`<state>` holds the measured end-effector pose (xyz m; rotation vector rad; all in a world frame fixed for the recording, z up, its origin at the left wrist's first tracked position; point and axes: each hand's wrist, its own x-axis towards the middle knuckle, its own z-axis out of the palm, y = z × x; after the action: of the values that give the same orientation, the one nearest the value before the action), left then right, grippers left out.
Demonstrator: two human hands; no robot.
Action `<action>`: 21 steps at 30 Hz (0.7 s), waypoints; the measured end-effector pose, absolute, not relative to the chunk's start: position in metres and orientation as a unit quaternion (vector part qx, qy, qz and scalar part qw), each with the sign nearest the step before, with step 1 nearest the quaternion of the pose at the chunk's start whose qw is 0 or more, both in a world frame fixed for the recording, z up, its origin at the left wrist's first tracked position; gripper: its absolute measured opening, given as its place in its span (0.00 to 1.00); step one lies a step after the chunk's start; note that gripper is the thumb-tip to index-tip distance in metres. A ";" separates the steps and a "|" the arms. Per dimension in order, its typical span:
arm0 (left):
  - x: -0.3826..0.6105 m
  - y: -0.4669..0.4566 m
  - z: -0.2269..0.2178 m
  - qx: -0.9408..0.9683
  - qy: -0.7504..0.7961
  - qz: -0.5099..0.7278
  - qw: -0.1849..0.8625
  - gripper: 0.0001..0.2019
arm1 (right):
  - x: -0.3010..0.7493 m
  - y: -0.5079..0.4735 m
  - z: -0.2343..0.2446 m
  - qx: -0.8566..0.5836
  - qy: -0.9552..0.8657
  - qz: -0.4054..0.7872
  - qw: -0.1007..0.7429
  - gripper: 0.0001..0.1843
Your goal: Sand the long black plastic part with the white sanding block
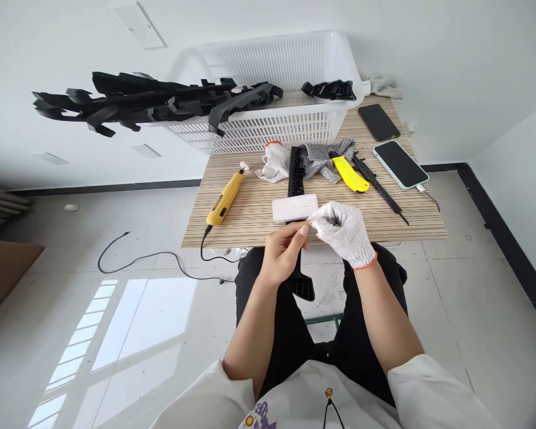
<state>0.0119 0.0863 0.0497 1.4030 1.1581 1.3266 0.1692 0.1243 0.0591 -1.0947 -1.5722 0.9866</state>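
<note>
As the black part (296,173) lies beneath the fingers (298,238), left hand (280,255) and gloved right hand (342,232) meet, fingertips pressed together; any held item unclear.

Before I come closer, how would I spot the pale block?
Find the white basket, then the striped table in front of it. A long black part juts past its near edge, and the pale block lies across that part, just beyond the bare left hand. Flat and rectangular, it differs from the crumpled white glove behind.

White top (304,381), purple print (262,412); black trousers (290,342); white glove (343,233), orange hem (367,263).
</note>
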 end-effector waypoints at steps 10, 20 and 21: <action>0.003 0.083 0.040 0.630 0.405 0.490 0.446 0.24 | 0.171 0.123 0.062 -0.461 -0.607 0.434 0.481 0.07; 0.003 0.085 0.039 0.713 0.363 0.426 0.422 0.29 | 0.176 0.126 0.060 -0.475 -0.626 0.377 0.490 0.07; 0.003 0.084 0.040 0.720 0.362 0.418 0.419 0.30 | 0.176 0.126 0.059 -0.478 -0.627 0.373 0.489 0.06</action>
<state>0.0028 0.0845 0.0398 1.8065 0.9073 1.0477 0.1758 0.1264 0.0593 -1.1629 -1.5230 0.9075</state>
